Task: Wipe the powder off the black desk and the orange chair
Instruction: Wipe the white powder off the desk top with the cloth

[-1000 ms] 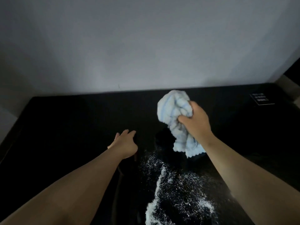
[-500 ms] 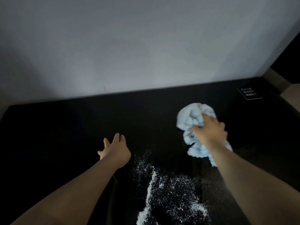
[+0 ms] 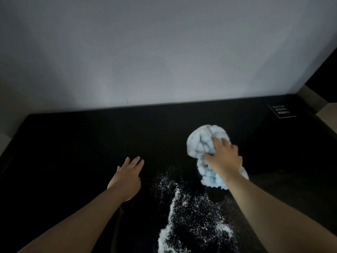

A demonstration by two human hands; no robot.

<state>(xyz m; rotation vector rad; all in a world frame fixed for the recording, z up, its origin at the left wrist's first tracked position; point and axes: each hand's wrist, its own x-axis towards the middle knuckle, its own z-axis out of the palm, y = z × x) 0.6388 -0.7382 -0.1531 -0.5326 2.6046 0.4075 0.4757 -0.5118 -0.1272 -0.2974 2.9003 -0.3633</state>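
right hand (image 3: 223, 157) gripping a bunched blue-white cloth (image 3: 204, 141), fingers curled round it. left hand (image 3: 125, 177) flat, fingers straight, on the black tabletop (image 3: 73, 143). powder (image 3: 189, 216) thick just behind both sets of fingers, seemingly unwiped. orange chair out of view, likely untouched.

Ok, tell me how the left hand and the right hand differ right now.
The left hand is flat with straight fingers and holds nothing; the right hand grips a bunched pale blue cloth. The left hand lies just left of the white powder, the right hand beyond it to the right. Both reach out over the black desk.
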